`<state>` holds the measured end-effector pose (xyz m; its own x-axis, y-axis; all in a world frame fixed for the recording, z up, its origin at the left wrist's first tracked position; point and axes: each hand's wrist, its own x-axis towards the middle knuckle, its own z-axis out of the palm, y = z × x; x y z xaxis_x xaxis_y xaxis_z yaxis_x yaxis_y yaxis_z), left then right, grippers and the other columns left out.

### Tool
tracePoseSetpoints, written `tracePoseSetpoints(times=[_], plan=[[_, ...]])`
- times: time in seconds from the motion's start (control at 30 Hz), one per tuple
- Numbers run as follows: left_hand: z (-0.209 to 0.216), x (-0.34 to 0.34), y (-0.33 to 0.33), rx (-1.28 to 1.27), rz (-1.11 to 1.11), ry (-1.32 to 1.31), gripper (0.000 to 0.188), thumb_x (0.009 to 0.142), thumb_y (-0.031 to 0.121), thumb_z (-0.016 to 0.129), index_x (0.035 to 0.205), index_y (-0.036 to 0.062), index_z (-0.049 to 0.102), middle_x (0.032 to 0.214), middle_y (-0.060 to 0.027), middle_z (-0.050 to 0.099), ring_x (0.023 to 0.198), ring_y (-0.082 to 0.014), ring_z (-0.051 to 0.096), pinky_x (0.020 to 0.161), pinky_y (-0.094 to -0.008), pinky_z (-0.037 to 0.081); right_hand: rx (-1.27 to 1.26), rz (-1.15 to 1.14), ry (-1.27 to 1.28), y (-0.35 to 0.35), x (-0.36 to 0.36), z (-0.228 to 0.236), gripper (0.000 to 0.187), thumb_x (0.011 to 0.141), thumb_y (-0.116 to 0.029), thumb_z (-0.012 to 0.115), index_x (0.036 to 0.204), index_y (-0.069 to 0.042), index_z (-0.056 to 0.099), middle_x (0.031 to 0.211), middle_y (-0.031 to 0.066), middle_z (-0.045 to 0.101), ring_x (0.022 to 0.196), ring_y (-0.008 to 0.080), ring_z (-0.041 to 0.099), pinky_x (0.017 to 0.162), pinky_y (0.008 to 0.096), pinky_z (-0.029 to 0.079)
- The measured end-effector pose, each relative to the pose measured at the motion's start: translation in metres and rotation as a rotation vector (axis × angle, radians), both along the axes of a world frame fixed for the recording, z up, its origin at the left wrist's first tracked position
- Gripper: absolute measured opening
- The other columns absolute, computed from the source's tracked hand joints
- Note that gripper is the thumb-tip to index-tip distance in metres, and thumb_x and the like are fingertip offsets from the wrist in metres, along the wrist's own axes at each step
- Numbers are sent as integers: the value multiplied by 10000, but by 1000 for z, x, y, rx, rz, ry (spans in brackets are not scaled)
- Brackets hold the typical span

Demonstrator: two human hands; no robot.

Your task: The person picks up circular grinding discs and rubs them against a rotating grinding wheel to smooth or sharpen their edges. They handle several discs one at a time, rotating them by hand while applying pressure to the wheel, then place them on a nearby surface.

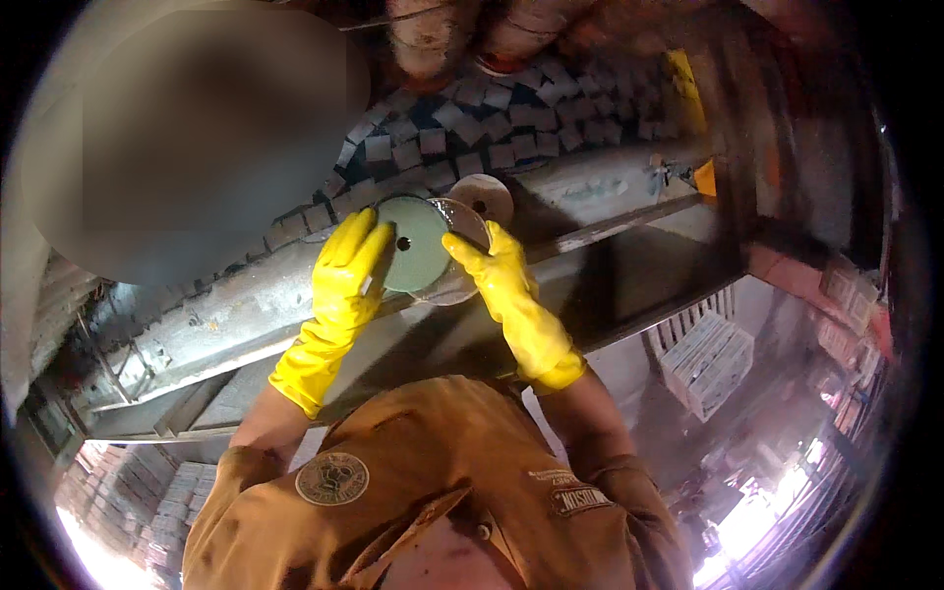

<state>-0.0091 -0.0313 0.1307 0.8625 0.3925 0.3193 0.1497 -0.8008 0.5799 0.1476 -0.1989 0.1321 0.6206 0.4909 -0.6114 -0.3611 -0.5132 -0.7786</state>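
My left hand (343, 273), in a yellow rubber glove, is closed on the left edge of a round green disc (418, 258) with a dark centre hole. A thin brownish disc (460, 285) lies partly behind the green one, overlapping it. Its right edge is in my right hand (503, 280), also in a yellow glove, whose thumb reaches over toward the green disc. Just beyond sits a paler disc (490, 197) with a hole, partly hidden by the brownish disc. The discs are above a dusty grey metal ledge.
Many small square pieces (482, 126) lie scattered beyond the ledge (600, 197). Large rounded reddish forms (433, 44) stand at the far side. Yellow parts (705, 179) are at the right. A stack of pale flat boxes (708, 364) stands lower right. The upper left is blurred.
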Motion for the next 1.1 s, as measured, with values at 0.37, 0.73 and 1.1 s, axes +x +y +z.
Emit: tracePoseSetpoints(times=[0.37,0.73,1.1], plan=[[-21,-47,-10,-1474,202,234,479,955,55,645,1415,4,523,1300,-132,641,1175,-220,623,1047,-358,472,-27,-39,-54,-14,-4,24,467,827,-265,854,1170,-15,659,1094,71,697,995,176,636,904,335,494],[-87,-41,-1,-1691,330,156,185,974,184,698,1089,39,697,944,-62,735,842,-176,689,799,-356,582,-81,-185,-122,-38,11,18,335,896,-246,799,1136,-38,692,1025,29,707,897,123,612,823,302,488],[-94,-42,78,-956,421,533,444,1013,357,612,1375,101,587,1187,-142,702,1078,-203,663,852,-316,522,28,-354,-6,-48,29,8,366,901,-255,795,1175,-41,680,1082,31,699,944,120,612,848,283,480]])
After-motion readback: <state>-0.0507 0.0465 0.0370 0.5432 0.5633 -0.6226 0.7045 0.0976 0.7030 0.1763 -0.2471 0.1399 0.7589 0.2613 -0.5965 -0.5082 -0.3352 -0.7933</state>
